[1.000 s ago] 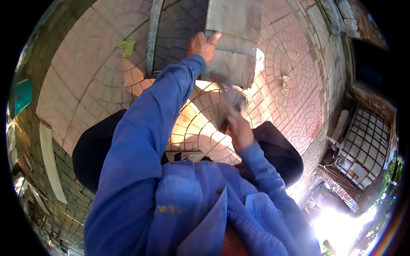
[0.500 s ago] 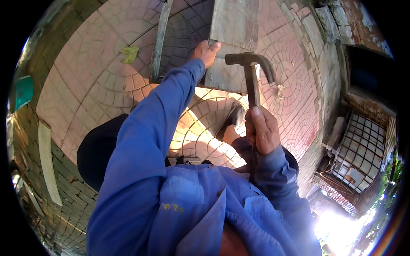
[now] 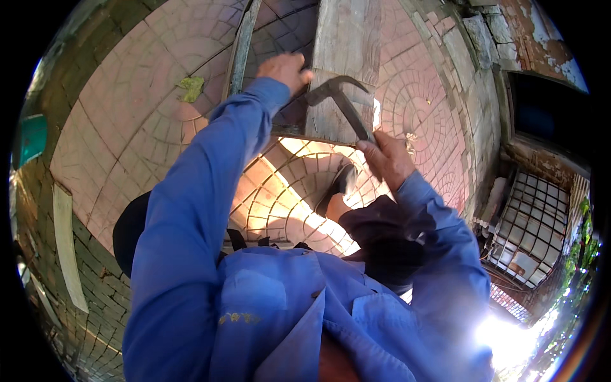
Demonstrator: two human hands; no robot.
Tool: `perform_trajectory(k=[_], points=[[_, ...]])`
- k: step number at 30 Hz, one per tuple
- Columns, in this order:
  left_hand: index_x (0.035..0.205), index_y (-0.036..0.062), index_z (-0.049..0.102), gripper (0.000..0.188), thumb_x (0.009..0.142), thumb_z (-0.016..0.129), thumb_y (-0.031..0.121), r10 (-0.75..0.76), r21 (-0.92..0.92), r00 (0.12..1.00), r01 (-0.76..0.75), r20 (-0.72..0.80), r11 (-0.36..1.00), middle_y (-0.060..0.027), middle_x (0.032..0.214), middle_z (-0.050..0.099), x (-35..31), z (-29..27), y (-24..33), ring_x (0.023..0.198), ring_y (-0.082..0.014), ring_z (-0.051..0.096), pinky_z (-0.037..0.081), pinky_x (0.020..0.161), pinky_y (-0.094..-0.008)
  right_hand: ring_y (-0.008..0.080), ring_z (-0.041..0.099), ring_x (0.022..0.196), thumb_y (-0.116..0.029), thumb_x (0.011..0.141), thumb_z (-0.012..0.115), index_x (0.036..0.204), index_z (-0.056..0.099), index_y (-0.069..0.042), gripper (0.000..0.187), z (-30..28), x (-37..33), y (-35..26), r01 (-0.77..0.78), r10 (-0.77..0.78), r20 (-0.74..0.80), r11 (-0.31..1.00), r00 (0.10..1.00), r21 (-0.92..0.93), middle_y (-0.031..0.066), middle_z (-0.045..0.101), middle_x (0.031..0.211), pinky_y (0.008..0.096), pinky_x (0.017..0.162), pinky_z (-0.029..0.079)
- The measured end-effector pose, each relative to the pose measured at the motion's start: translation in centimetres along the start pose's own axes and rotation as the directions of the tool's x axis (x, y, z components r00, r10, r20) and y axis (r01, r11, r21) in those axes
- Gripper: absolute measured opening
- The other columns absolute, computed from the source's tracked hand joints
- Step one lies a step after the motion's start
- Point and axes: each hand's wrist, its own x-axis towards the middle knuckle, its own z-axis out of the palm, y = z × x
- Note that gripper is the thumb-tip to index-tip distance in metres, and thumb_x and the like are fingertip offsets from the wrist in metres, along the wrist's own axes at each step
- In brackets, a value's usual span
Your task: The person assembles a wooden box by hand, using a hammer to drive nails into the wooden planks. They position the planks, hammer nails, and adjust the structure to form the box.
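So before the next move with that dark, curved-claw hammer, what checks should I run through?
1. Hammer held: ok. The bare right hand grips the dark, curved-claw hammer by its handle.
2. Left hand well away from the hammer: not ok, I'd judge. The bare left hand looks close to its head.
3. Weathered grey wooden planks steadied: cannot tell. The left hand is by their left edge, contact unclear.
4. Hammer off the planks: cannot tell. Its head overlaps them in view, but the gap is unclear.
5. Dark shoe in sight: ok. It shows beyond the planks' near end.
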Motion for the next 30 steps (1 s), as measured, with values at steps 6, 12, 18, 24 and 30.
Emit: perform_trajectory(k=[6, 12, 18, 24, 30], points=[[0.147, 0.011, 0.027, 0.079, 0.084, 0.071, 0.029, -0.203, 0.162, 0.833, 0.327, -0.514, 0.931, -0.0204, 0.123, 0.056, -1.9, -1.1, -6.9, 0.111, -0.037, 0.058, 0.048, 0.094, -0.0464, 0.0209, 0.06, 0.065, -0.027, 0.098, 0.055, 0.112, 0.061, -0.001, 0.031, -5.7, 6.7, -2.6, 0.362, -0.368, 0.12, 0.708, 0.922, -0.606, 0.0122, 0.061, 0.076, 0.0385, 0.063, 0.049], [0.133, 0.0035, 0.04, 0.062, 0.082, 0.067, 0.025, -0.432, -0.111, 0.846, 0.419, -0.313, 0.901, -0.0243, 0.103, 0.066, -3.1, -0.8, -9.1, 0.092, -0.0404, 0.066, 0.053, 0.081, -0.0502, 0.0202, 0.062, 0.076, -0.021, 0.096, 0.058, 0.136, 0.054, -0.008, 0.042, -6.4, 11.4, -9.8, 0.239, -0.083, 0.275, 0.761, 0.958, -0.603, 0.0138, 0.066, 0.093, 0.0355, 0.071, 0.05], [0.101, 0.0019, 0.053, 0.037, 0.08, 0.069, 0.028, -0.419, -0.087, 0.841, 0.416, -0.343, 0.905, -0.0244, 0.094, 0.068, -3.8, -1.1, -9.2, 0.089, -0.0422, 0.066, 0.052, 0.081, -0.0512, 0.0211, 0.063, 0.09, -0.014, 0.093, 0.063, 0.14, 0.052, -0.01, 0.048, -7.3, 14.6, -9.5, 0.469, -0.234, 0.457, 0.72, 0.858, -0.512, 0.0144, 0.068, 0.103, 0.0368, 0.085, 0.048], [0.103, 0.0019, 0.052, 0.039, 0.08, 0.069, 0.028, -0.45, -0.076, 0.837, 0.45, -0.313, 0.89, -0.025, 0.092, 0.068, -3.6, -1.1, -9.1, 0.089, -0.0429, 0.066, 0.052, 0.081, -0.0513, 0.0189, 0.062, 0.086, -0.015, 0.092, 0.065, 0.137, 0.054, -0.008, 0.047, -7.9, 16.2, -7.5, 0.445, -0.197, 0.519, 0.794, 0.832, -0.413, 0.0135, 0.069, 0.098, 0.0349, 0.082, 0.048], [0.102, 0.0017, 0.051, 0.039, 0.08, 0.068, 0.028, -0.446, -0.068, 0.839, 0.449, -0.312, 0.891, -0.0252, 0.091, 0.068, -3.4, -1.0, -9.4, 0.088, -0.0437, 0.066, 0.052, 0.08, -0.0508, 0.0175, 0.065, 0.085, -0.012, 0.09, 0.066, 0.138, 0.055, -0.018, 0.049, -7.0, 16.2, -6.3, 0.538, -0.065, 0.621, 0.575, 0.781, -0.616, 0.0181, 0.069, 0.099, 0.0344, 0.079, 0.049]])
